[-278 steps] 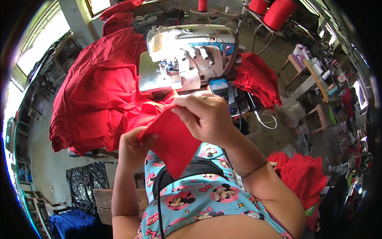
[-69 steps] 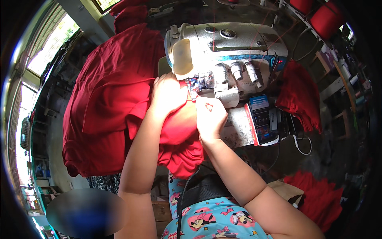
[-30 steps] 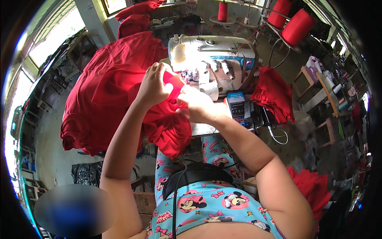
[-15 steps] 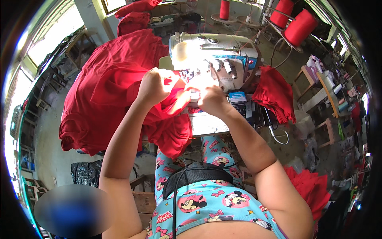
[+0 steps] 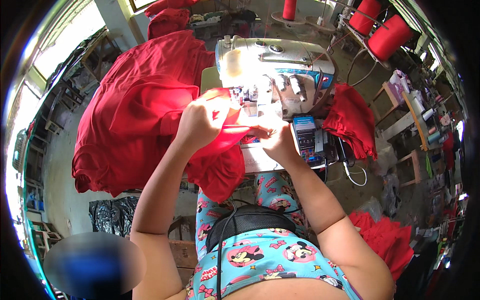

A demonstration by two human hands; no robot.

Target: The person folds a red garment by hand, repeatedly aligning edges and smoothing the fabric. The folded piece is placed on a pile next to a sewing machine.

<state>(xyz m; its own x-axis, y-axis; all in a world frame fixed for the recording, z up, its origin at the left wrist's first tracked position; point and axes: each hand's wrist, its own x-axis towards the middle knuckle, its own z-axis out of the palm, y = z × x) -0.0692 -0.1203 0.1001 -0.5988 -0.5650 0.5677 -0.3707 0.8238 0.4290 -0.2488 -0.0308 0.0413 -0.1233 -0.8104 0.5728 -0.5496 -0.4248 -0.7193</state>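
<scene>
Red fabric piece (image 5: 220,150) sits pinched under my left hand (image 5: 200,120), its long edge running right toward the sewing machine (image 5: 275,75) foot, where my right hand (image 5: 272,137), nearer the needle, presses it flat with narrow fingers.

We see bright daylight flooding from the far left window (image 5: 65,35), glare whitening the sewing machine (image 5: 272,67) top; straight edges bow toward the dark circular rim, and a blurred patch sits near left

Red fabric (image 5: 220,150), white sewing machine (image 5: 275,60), red spools (image 5: 390,37).
</scene>
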